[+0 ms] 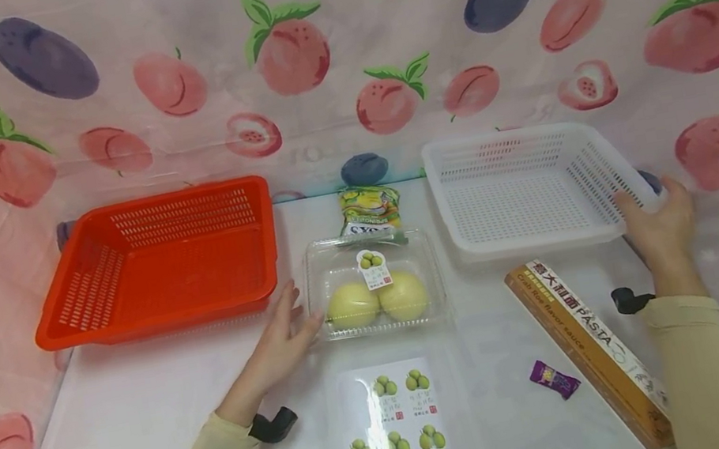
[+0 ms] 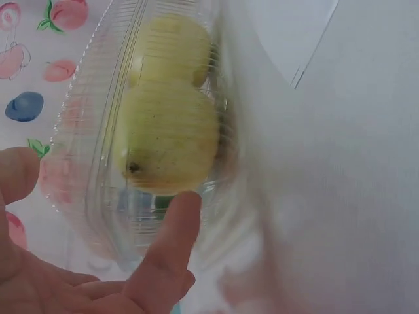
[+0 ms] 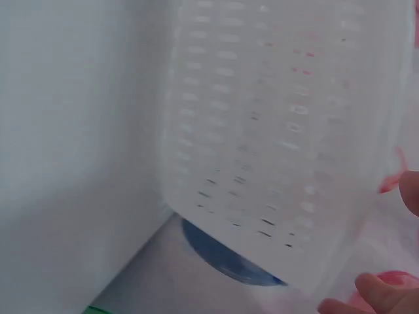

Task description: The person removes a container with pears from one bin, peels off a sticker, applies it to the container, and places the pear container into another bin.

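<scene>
1. At far left, the red plastic basket [image 1: 160, 322] sits on the table, with nothing in it.
2. Beside its near right corner is the left hand [image 1: 279, 353], open with fingers loosely extended and holding nothing; its fingertips are at the clear container's left side, though I cannot tell whether they touch.
3. The sticker sheet [image 1: 361, 394] lies in front of the container, carrying five pear stickers, its upper-left spot blank.
4. The clear plastic clamshell container [image 1: 326, 264] stands mid-table, closed over two pale yellow pears [image 1: 352, 307], with a pear label [image 1: 377, 273] on its lid.
5. Just behind it is the green-and-yellow snack bag [image 1: 372, 206].
6. The purple-wrapped candy [image 1: 555, 379] lies near the pasta box.
7. The white plastic basket [image 1: 543, 241] is farther back.
8. The long pasta box [image 1: 592, 356] lies diagonally before it.
9. The right hand [image 1: 666, 222] is at the white basket's right end, thumb and fingers apart, gripping nothing; contact is unclear.
</scene>
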Tool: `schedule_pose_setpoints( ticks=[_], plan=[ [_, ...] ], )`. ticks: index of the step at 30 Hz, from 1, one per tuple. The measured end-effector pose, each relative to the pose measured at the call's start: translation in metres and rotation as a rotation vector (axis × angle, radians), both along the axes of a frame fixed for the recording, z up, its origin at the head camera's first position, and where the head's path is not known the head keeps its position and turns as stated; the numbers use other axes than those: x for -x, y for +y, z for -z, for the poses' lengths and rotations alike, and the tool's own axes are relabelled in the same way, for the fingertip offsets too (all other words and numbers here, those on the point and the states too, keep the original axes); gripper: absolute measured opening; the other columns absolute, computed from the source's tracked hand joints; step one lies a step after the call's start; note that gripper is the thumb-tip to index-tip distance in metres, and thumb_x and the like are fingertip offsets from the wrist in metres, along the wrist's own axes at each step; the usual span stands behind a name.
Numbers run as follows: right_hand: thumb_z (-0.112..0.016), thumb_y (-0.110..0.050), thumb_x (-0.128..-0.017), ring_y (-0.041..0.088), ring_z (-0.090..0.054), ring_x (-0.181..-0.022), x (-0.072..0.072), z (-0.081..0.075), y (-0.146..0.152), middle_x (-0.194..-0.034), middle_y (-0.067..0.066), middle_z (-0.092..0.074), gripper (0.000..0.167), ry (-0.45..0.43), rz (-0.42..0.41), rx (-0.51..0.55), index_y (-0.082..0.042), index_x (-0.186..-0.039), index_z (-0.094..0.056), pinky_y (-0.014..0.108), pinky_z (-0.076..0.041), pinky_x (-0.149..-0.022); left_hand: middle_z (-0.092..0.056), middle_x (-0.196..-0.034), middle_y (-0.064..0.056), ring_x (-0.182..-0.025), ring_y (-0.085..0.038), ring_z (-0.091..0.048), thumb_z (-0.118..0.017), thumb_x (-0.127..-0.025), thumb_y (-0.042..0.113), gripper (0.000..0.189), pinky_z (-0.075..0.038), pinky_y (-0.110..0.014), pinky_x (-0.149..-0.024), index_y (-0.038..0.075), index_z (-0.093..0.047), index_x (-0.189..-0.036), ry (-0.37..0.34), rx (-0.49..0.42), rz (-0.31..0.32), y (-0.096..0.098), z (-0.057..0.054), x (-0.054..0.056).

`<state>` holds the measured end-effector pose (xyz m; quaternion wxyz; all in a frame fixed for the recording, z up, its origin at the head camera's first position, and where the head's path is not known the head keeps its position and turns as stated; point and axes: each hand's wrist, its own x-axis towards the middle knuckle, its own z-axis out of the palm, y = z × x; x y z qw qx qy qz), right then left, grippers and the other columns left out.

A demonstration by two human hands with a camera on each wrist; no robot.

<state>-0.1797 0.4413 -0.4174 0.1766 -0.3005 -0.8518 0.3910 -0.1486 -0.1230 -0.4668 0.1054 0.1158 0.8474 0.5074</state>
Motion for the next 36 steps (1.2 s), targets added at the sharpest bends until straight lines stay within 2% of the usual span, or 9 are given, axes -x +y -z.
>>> schedule_pose_setpoints(
  ticks=[6, 13, 17, 22, 24, 27, 31, 34, 36],
  plan=[
    [-0.055, -0.045, -0.093, 0.026, -0.005, -0.146, 0.004, 0.01, 0.009, -0.162, 0.008, -0.004, 0.087, -0.066, -0.002, 0.112, -0.014, -0.158, -0.006, 0.038, -0.006, -0.116, -0.018, -0.157, -0.022, -0.14, -0.04, -0.027, -0.058, -0.098, 0.04, 0.09, -0.027, -0.054, -0.108, 0.006, 0.001, -0.156, -0.112, -0.093, -0.016, 0.005, 0.006, 0.008],
    [-0.054, -0.041, -0.094, 0.028, -0.01, -0.145, 0.01, 0.02, 0.016, -0.16, 0.014, -0.01, 0.086, -0.063, 0.006, 0.12, -0.011, -0.157, -0.005, 0.037, -0.007, -0.116, -0.012, -0.159, -0.021, -0.144, -0.035, -0.014, -0.054, -0.101, 0.033, 0.085, -0.016, -0.051, -0.114, 0.011, 0.006, -0.156, -0.199, -0.192, -0.022, 0.011, 0.01, 0.015],
    [-0.055, -0.038, -0.094, 0.023, -0.007, -0.145, 0.012, 0.024, 0.021, -0.161, 0.011, -0.009, 0.084, -0.037, 0.033, 0.169, -0.014, -0.158, -0.006, 0.033, -0.006, -0.115, -0.009, -0.16, -0.019, -0.145, -0.033, -0.011, -0.05, -0.102, 0.026, 0.081, -0.012, -0.05, -0.114, 0.014, 0.009, -0.156, -0.25, -0.235, -0.032, 0.014, 0.005, 0.017],
    [-0.053, -0.04, -0.095, 0.021, -0.004, -0.146, 0.014, 0.031, 0.027, -0.162, 0.007, -0.003, 0.085, -0.057, 0.075, 0.249, -0.022, -0.158, 0.0, 0.032, -0.005, -0.115, -0.007, -0.159, -0.022, -0.145, -0.035, -0.009, -0.046, -0.101, 0.014, 0.078, -0.012, -0.053, -0.114, 0.011, 0.009, -0.156, -0.276, -0.269, -0.02, 0.017, -0.005, 0.018],
    [-0.053, -0.04, -0.096, 0.022, -0.007, -0.145, 0.015, 0.033, 0.028, -0.162, 0.006, -0.004, 0.084, -0.064, 0.091, 0.275, -0.025, -0.158, 0.002, 0.033, -0.007, -0.115, -0.007, -0.159, -0.023, -0.145, -0.037, -0.01, -0.045, -0.101, 0.011, 0.076, -0.012, -0.054, -0.114, 0.011, 0.007, -0.156, -0.266, -0.275, -0.015, 0.017, -0.005, 0.019],
    [-0.053, -0.039, -0.096, 0.02, -0.019, -0.143, 0.019, 0.037, 0.031, -0.161, 0.007, -0.01, 0.082, -0.057, 0.108, 0.319, -0.03, -0.158, 0.001, 0.034, -0.02, -0.113, -0.009, -0.159, -0.022, -0.144, -0.036, -0.013, -0.045, -0.101, 0.011, 0.074, -0.014, -0.053, -0.114, 0.015, 0.001, -0.158, -0.247, -0.287, -0.014, 0.018, 0.001, 0.02],
    [-0.056, -0.038, -0.096, 0.016, -0.038, -0.13, 0.022, 0.044, 0.037, -0.158, 0.009, -0.018, 0.081, -0.041, 0.113, 0.365, -0.035, -0.157, -0.002, 0.024, -0.044, -0.095, -0.013, -0.159, -0.019, -0.143, -0.034, -0.018, -0.047, -0.099, 0.013, 0.072, -0.019, -0.05, -0.113, 0.02, -0.008, -0.158, -0.22, -0.305, -0.028, 0.018, 0.007, 0.019],
    [-0.055, -0.038, -0.097, 0.014, -0.042, -0.125, 0.022, 0.045, 0.037, -0.157, 0.008, -0.02, 0.079, -0.048, 0.11, 0.384, -0.038, -0.156, -0.004, 0.022, -0.048, -0.089, -0.014, -0.16, -0.016, -0.143, -0.033, -0.018, -0.048, -0.098, 0.014, 0.071, -0.023, -0.051, -0.112, 0.021, -0.01, -0.158, -0.22, -0.313, -0.038, 0.018, 0.008, 0.017],
    [-0.055, -0.035, -0.098, 0.015, -0.043, -0.125, 0.02, 0.042, 0.033, -0.156, 0.008, -0.022, 0.075, -0.028, 0.117, 0.424, -0.038, -0.156, -0.008, 0.026, -0.047, -0.093, -0.013, -0.161, -0.014, -0.143, -0.034, -0.019, -0.047, -0.099, 0.015, 0.071, -0.029, -0.053, -0.108, 0.023, -0.011, -0.158, -0.241, -0.327, -0.045, 0.018, 0.008, 0.015]
  ],
)
